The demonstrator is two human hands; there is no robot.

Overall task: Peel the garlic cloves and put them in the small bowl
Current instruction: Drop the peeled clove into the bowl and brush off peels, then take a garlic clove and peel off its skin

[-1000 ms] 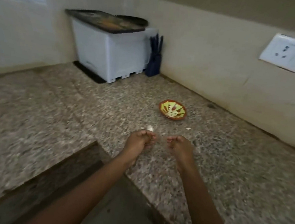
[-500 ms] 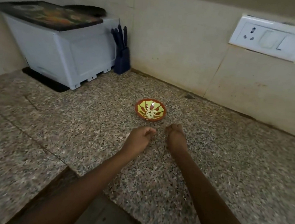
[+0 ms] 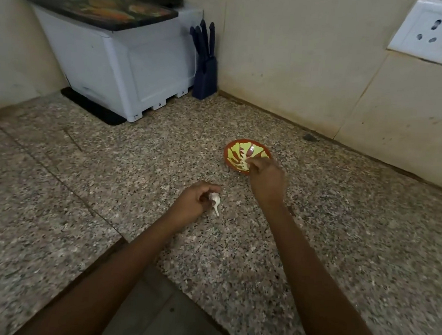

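Note:
A small red bowl with a yellow-green pattern sits on the granite counter near the back wall. My right hand reaches over the bowl's near rim with fingertips pinched together inside it; whether a clove is between them is hidden. My left hand rests on the counter in front of the bowl, curled around a white piece of garlic whose papery tail sticks out toward me.
A white box appliance with a dark patterned lid stands in the back left corner, on a black mat. A dark blue knife block stands beside it. A wall socket is at upper right. The counter's front edge drops off near my elbows.
My right hand has moved forward from beside the left hand to the bowl's rim. The left hand stayed low on the counter, and the garlic in it now shows.

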